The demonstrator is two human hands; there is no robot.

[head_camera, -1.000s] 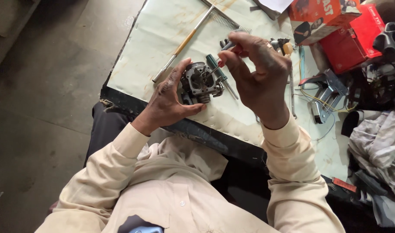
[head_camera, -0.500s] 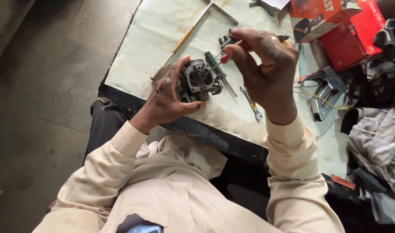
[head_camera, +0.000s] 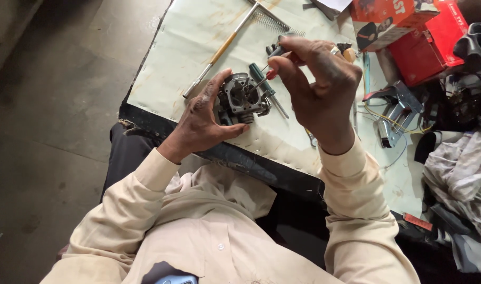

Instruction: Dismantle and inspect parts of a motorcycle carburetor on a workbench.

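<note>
The left hand (head_camera: 201,123) is clenched around a small grey metal carburettor body (head_camera: 240,97), holding it at the near edge of the pale, stained worktable (head_camera: 188,47). The right hand (head_camera: 319,87) pinches a thin red-handled pick (head_camera: 266,76), its tip touching the carburettor's face.

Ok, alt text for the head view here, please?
Seen from above, a person's left hand holds a small grey metal engine part over a pale work table, while the right hand pokes a thin red-handled tool into it. Red boxes sit nearby.
</note>
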